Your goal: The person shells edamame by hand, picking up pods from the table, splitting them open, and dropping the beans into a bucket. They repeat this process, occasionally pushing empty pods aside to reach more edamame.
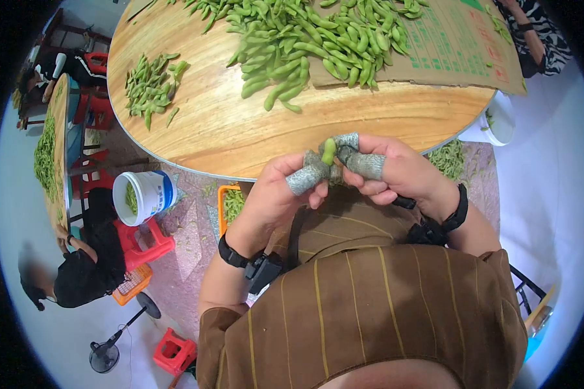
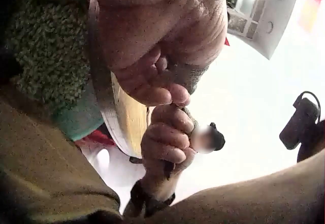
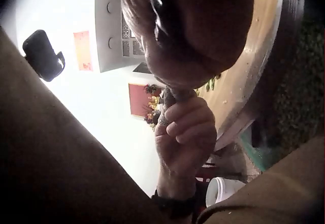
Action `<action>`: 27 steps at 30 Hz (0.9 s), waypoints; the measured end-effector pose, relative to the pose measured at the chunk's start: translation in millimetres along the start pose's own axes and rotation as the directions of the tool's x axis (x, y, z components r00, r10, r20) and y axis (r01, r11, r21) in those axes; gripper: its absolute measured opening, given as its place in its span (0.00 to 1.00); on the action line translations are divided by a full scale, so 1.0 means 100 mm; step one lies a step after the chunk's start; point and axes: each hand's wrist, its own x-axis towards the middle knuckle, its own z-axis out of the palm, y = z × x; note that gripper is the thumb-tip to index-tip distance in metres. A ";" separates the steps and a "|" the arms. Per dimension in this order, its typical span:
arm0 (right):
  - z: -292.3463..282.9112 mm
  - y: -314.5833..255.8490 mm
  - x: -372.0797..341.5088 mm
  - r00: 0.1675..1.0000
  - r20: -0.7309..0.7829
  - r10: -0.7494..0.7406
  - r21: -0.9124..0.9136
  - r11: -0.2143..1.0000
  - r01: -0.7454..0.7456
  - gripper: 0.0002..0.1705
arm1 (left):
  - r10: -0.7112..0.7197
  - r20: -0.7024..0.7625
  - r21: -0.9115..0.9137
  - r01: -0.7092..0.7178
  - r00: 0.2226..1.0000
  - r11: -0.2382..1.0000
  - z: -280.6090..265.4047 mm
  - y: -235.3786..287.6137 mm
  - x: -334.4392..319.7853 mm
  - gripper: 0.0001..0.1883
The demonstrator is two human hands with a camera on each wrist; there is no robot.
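Observation:
Both hands meet just off the table's near edge in the head view, with grey sleeves on thumbs and index fingers. A green pod (image 1: 329,151) stands upright between the fingertips. The left hand (image 1: 288,185) pinches it from the left, its other fingers curled. From the right, the right hand (image 1: 394,170) has its covered fingertips against the pod; a dark handle (image 1: 404,203) pokes out below its curled fingers. In the left wrist view the left hand (image 2: 162,36) partly hides the right hand (image 2: 167,137). The pod cannot be made out in either wrist view.
A large pile of pods (image 1: 305,45) and a smaller pile (image 1: 150,87) lie on the wooden table (image 1: 207,142), beside flattened cardboard (image 1: 461,52). White buckets (image 1: 156,194) stand on both sides, an orange crate (image 1: 224,214) below. Another person (image 1: 87,259) sits at left.

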 end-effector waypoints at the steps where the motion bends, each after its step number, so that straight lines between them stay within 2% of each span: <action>1: 0.00 0.01 0.02 0.999 -0.034 -0.023 -0.032 0.999 0.022 0.15 | -0.001 0.003 0.002 0.001 1.000 1.000 0.04 -0.01 0.02 0.09; 2: 0.01 0.02 0.03 0.999 -0.036 -0.024 -0.031 0.999 0.023 0.15 | 0.182 -0.096 0.420 -0.126 0.979 0.899 0.12 -0.03 0.03 0.08; 3: 0.04 0.05 0.04 0.994 -0.097 -0.046 -0.141 0.990 0.032 0.15 | 0.383 -0.109 0.768 -0.167 0.917 0.619 0.17 -0.04 0.03 0.07; 4: 0.07 0.07 0.05 0.985 -0.153 -0.074 -0.249 0.968 0.034 0.15 | 0.383 -0.111 0.767 -0.166 0.917 0.619 0.17 -0.03 0.03 0.07; 5: 0.09 0.07 0.05 0.986 -0.151 -0.073 -0.249 0.968 0.033 0.15 | 0.565 0.090 0.968 -0.206 0.821 0.145 0.17 0.00 0.05 0.06; 6: 0.12 0.07 0.05 0.980 -0.157 -0.121 -0.300 0.951 0.069 0.15 | 0.607 0.353 0.919 -0.142 0.712 -0.367 0.16 0.01 0.05 0.06; 7: 0.13 0.07 0.05 0.972 -0.161 -0.171 -0.351 0.931 0.105 0.15 | 0.624 0.376 0.898 -0.104 0.685 -0.427 0.18 -0.02 0.06 0.07; 10: 0.17 0.09 0.05 0.957 -0.161 -0.242 -0.384 0.908 0.165 0.14 | 0.646 0.391 0.869 -0.033 0.656 -0.493 0.20 -0.04 0.07 0.06; 11: 0.17 0.10 0.05 0.956 -0.162 -0.243 -0.382 0.909 0.166 0.14 | 0.644 0.392 0.869 -0.034 0.657 -0.494 0.18 -0.05 0.09 0.06; 13: 0.14 0.12 0.04 0.962 -0.164 -0.218 -0.332 0.931 0.154 0.15 | 0.692 0.388 0.915 -0.165 0.609 -0.368 0.14 -0.07 0.16 0.06; 14: 0.13 0.12 0.03 0.961 -0.168 -0.218 -0.330 0.931 0.154 0.15 | 0.690 0.389 0.915 -0.169 0.610 -0.367 0.17 -0.08 0.13 0.06; 15: 0.13 0.11 0.01 0.970 -0.166 -0.178 -0.227 0.964 0.138 0.15 | 0.678 0.085 0.974 -0.205 0.730 0.098 0.23 -0.09 0.07 0.03; 16: 0.12 0.09 -0.01 0.978 -0.158 -0.137 -0.122 0.985 0.119 0.15 | 0.516 -0.178 0.826 -0.157 0.838 0.541 0.27 -0.08 0.04 0.05; 17: 0.09 0.07 -0.02 0.978 -0.158 -0.137 -0.122 0.985 0.119 0.15 | 0.214 -0.207 0.276 -0.153 0.955 0.949 0.20 -0.02 0.03 0.10; 18: 0.06 0.05 -0.04 0.989 -0.110 -0.095 -0.050 0.995 0.090 0.14 | 0.214 -0.207 0.276 -0.153 0.955 0.949 0.18 -0.01 0.01 0.10; 20: 0.04 0.03 -0.02 0.997 -0.057 -0.056 0.021 0.998 0.058 0.13 | 0.069 -0.126 -0.088 -0.080 0.990 0.993 0.15 0.01 -0.02 0.04; 21: 0.03 0.04 -0.01 0.981 -0.154 -0.115 -0.185 0.979 0.086 0.13 | 0.098 -0.173 0.034 -0.094 0.980 0.995 0.17 -0.01 -0.03 0.05; 22: 0.04 0.05 0.01 0.954 -0.233 -0.191 -0.387 0.918 0.089 0.13 | 0.097 -0.174 0.035 -0.093 0.980 0.995 0.18 -0.01 -0.03 0.05; 23: 0.05 0.06 0.04 0.954 -0.232 -0.190 -0.386 0.918 0.089 0.13 | 0.132 -0.241 0.238 -0.074 0.961 0.968 0.20 0.00 -0.04 0.07; 24: 0.07 0.08 0.07 0.824 -0.146 -0.547 -0.754 0.600 0.265 0.14 | 0.179 -0.297 0.431 -0.036 0.938 0.902 0.23 0.00 -0.05 0.09; 25: 0.08 0.09 0.09 0.620 0.093 -0.779 -0.948 0.120 0.293 0.15 | 0.180 -0.297 0.431 -0.036 0.938 0.901 0.26 0.00 -0.05 0.09; 26: 0.06 0.10 0.11 0.619 0.094 -0.780 -0.949 0.119 0.294 0.15 | 0.218 -0.246 0.545 -0.051 0.944 0.837 0.29 -0.01 -0.05 0.10; 27: 0.04 0.10 0.13 0.609 0.178 -0.773 -0.967 -0.022 0.255 0.18 | 0.251 -0.190 0.649 -0.070 0.949 0.758 0.31 -0.01 -0.06 0.11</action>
